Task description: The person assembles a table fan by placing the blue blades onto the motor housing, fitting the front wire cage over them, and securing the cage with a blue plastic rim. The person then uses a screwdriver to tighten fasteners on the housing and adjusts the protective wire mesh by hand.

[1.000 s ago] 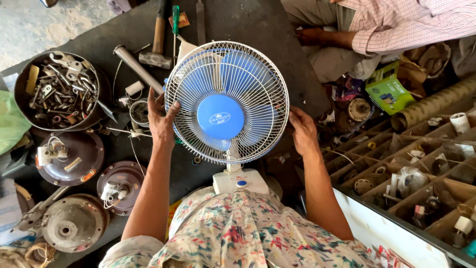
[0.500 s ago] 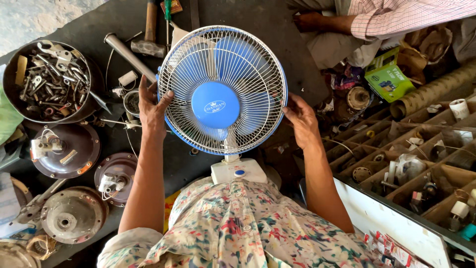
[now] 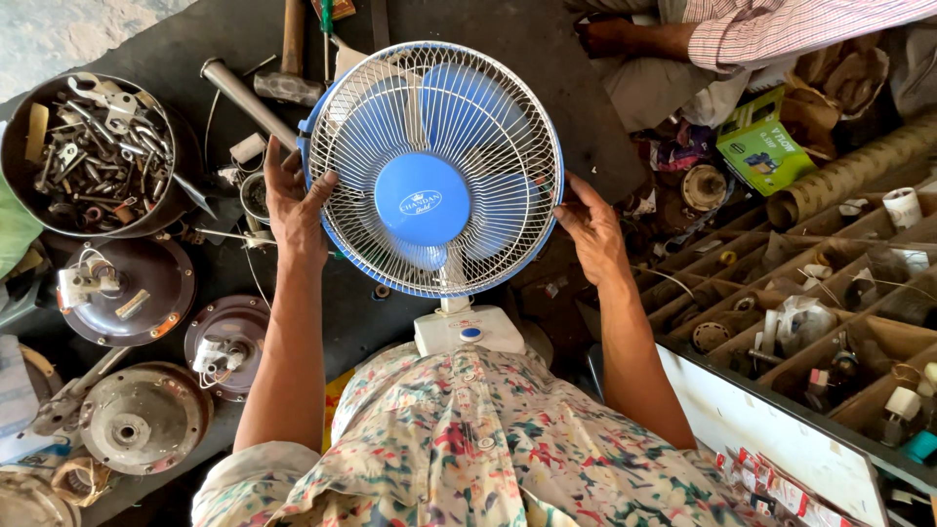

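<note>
A table fan (image 3: 434, 171) with a white wire guard, blue blades and a blue hub stands in front of me on its white base (image 3: 468, 329). My left hand (image 3: 293, 200) grips the left rim of the guard, fingers curled around the edge. On the right rim rests my right hand (image 3: 590, 229), its fingers pressed against the guard. Both forearms reach forward from my patterned shirt.
A round pan of bolts and metal parts (image 3: 93, 146) sits at far left, with motor housings (image 3: 132, 288) (image 3: 142, 415) below it. A hammer (image 3: 288, 59) and metal pipe (image 3: 244, 98) lie behind the fan. Compartment trays of small parts (image 3: 830, 303) fill the right. Another person's arm (image 3: 683, 34) is at top right.
The fan and both hands sit slightly higher and more to the left in view than a second ago; my grip on the guard's two sides stays the same.
</note>
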